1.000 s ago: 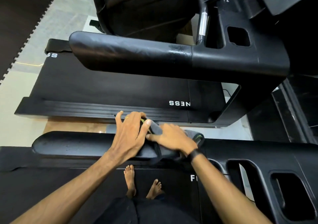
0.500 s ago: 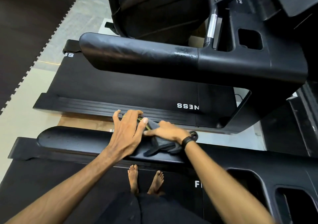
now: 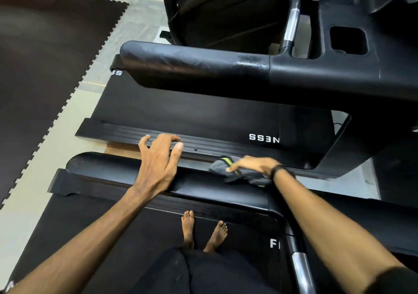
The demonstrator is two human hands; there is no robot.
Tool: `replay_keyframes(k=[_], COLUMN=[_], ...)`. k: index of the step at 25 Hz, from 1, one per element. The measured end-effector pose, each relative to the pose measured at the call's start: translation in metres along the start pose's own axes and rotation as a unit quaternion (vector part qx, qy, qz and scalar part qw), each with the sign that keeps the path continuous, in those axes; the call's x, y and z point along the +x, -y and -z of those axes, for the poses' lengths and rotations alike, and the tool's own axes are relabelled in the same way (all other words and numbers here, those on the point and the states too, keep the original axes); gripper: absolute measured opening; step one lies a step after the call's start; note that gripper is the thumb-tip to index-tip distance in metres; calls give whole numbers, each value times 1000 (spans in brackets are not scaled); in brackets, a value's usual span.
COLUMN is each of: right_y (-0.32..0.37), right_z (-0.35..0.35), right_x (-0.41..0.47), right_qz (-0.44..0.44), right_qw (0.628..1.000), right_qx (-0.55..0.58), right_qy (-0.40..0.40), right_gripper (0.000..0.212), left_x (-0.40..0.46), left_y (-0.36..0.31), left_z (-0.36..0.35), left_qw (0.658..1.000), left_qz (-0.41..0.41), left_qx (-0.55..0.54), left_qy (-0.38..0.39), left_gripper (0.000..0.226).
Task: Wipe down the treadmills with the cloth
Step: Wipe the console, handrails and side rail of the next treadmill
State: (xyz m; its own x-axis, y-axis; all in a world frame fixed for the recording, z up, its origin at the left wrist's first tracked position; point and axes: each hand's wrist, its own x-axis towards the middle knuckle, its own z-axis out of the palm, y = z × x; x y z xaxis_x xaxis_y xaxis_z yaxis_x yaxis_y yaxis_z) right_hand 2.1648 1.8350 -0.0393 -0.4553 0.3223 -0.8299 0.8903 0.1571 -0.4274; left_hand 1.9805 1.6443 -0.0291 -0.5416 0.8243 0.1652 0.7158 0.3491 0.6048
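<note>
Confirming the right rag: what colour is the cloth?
Grey with yellow-green trim, the cloth shows best in the head view.

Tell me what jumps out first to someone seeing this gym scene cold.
Two bare forearms reach over the near treadmill's padded handrail at centre. The right hand presses a grey cloth onto it, while the left hand spreads open beside it. Behind looms a second treadmill's handrail, with bare feet below.
</note>
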Motion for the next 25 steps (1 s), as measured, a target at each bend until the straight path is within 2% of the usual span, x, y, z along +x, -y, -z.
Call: replay_keyframes(k=[2, 4, 6, 8, 10, 12, 14, 15, 16, 18, 19, 21, 23, 25], right_y=[42, 77, 71, 37, 5, -6, 8, 22, 43, 92, 115, 144, 128, 91], right_z=[-28, -57, -79, -84, -63, -35, -21, -24, -28, -56, -76, -109, -137, -139], right_x=[16, 3, -36, -78, -86, -66, -35, -17, 3, 21, 23, 3, -40, -70], right_qz=[45, 124, 213, 273, 237, 96, 9, 5, 15, 44, 66, 118, 178, 209], right_qw=[999, 986, 943, 911, 922, 968, 991, 997, 999, 997, 993, 963, 914, 893], right_qx=[-8, -66, -155, -201, -207, -160, -80, -36, -19, -44, -68, -155, -213, -222], right_qy=[4, -91, -203, -236, -224, -167, -105, -72, -45, -40, -65, -186, -295, -329], right_gripper=[68, 62, 55, 61, 59, 57, 73, 78, 73, 62, 61, 59, 61, 64], left_x=[-5, -8, -7, -5, -3, 0, -1, -1, 0, 1, 3, 8, 7, 5], left_y=[7, 17, 28, 38, 47, 57, 67, 70, 76, 91, 99, 113, 126, 133], left_z=[8, 18, 28, 37, 45, 53, 57, 59, 61, 68, 72, 83, 85, 83], left_qw=[1000, 999, 997, 997, 997, 997, 997, 997, 998, 998, 998, 996, 994, 993], left_qz=[0, 9, 18, 25, 26, 24, 12, 5, -3, -19, -29, -41, -54, -73], left_qx=[20, 43, 63, 65, 64, 63, 61, 63, 63, 63, 64, 74, 90, 83], left_qy=[-7, -19, -28, -35, -45, -44, -41, -36, -25, 3, 6, 15, 28, 34], left_gripper=[39, 42, 43, 44, 45, 43, 42, 41, 42, 43, 43, 43, 42, 42])
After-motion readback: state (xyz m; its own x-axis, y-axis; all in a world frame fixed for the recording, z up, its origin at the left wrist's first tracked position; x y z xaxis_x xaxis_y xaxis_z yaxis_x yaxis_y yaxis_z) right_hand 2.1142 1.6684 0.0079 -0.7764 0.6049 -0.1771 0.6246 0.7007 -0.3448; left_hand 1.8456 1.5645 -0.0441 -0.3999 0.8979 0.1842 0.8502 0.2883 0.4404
